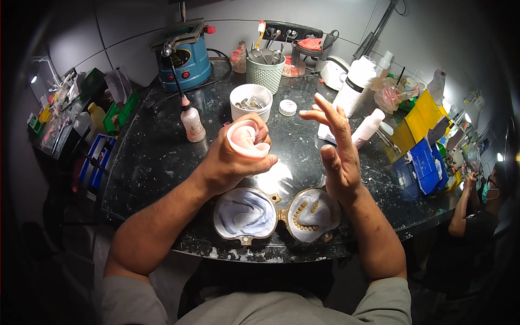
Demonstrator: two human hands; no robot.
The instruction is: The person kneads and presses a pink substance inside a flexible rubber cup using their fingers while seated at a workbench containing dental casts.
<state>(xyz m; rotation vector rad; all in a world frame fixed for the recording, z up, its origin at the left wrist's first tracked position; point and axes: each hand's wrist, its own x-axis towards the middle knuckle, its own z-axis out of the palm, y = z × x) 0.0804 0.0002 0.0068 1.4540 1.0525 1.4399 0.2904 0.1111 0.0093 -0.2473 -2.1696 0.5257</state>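
My left hand (230, 162) is wrapped round a small pink flexible cup (250, 151), its mouth tipped toward me, with pink material showing inside. To its right my right hand (340, 154) is raised above the bench, fingers apart and nothing in it. Below the hands lies a brass denture flask, opened into two joined halves. Its left half (244, 214) holds white plaster with a smooth, ridge-shaped hollow. In the right half (320, 221) a curved row of yellowish teeth is set in the plaster, partly near my right wrist.
Behind my hands stand a white tub (251, 111) of small metal parts, a round white lid (287, 107) and a dropper bottle (193, 123). A blue machine (187, 65) and a green tool holder (264, 76) are farther back. White bottles (355, 86) and a blue bin (425, 165) stand right. Another person (471, 216) works far right.
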